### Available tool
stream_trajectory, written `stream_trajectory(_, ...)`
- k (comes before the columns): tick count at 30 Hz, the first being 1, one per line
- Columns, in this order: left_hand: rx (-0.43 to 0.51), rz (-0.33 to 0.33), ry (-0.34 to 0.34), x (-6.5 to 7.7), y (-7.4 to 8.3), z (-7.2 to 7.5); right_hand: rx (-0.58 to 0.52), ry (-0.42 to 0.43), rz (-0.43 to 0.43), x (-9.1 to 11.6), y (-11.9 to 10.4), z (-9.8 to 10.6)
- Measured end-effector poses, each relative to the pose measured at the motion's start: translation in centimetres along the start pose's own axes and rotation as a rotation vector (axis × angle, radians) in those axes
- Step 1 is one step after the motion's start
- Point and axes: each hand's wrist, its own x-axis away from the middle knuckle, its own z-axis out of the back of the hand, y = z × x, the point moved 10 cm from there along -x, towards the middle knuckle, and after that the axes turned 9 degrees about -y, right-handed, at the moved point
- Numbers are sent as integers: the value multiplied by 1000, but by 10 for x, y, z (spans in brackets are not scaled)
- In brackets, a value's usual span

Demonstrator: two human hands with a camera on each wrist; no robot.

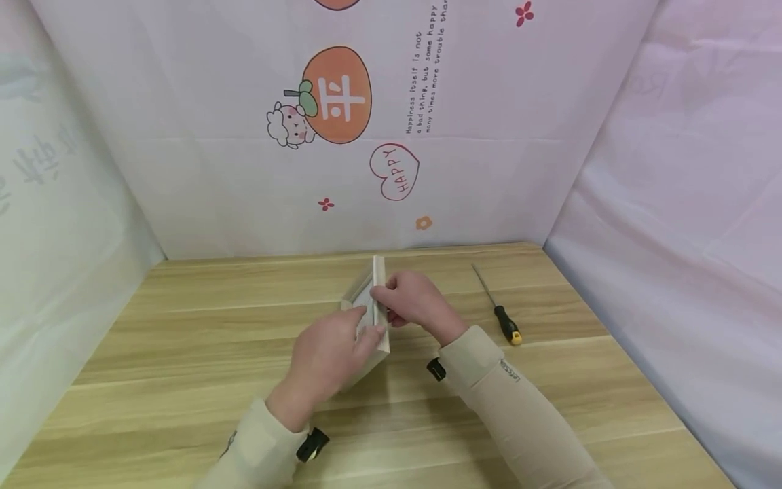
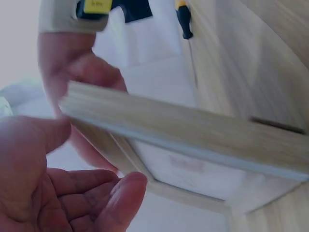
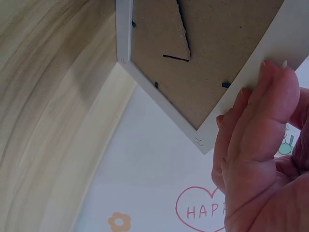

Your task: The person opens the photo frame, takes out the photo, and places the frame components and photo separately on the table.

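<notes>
A picture frame [image 1: 380,339] with a pale wooden border stands tilted on edge between the two hands. Its brown backing board [image 3: 217,43] faces the right wrist camera, with small dark tabs along the border. My right hand [image 1: 415,299] pinches the frame's side, fingers on the back and thumb at the front. On the front side, my left hand [image 1: 326,353] is close to the near end of the border, its thumb and index finger apart. The left wrist view shows the left thumb [image 2: 55,133] overlapping the frame's corner and the other fingers loosely bent.
A screwdriver [image 1: 502,319] with a black and yellow handle lies on the wooden table [image 1: 201,339], right of the frame. Behind the table hangs a white printed cloth [image 1: 226,190], with more white cloth [image 1: 678,224] along the sides.
</notes>
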Motion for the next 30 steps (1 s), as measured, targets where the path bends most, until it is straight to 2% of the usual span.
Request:
stream_trajectory(5, -69, -35, 30, 6, 18, 4, 8, -11, -12, -1, -2, -3)
stream_trajectory(9, -146, -65, 107, 11, 27, 7, -1, -16, -19, -1, -5, -5)
stream_trajectory(14, -289, -141, 227, 17, 37, 9, 1, -23, -15, 0, -8, -7)
stream_trajectory(16, -310, -164, 255, 19, 39, 8, -1, -27, -13, -1, -9, -7)
stream_trajectory(23, -273, -191, 286, 20, 38, 10, -16, -45, 11, -2, -10, -9)
stream_trajectory(30, -267, -188, 307, 23, 34, 14, -85, -31, 14, 0, -6, -7)
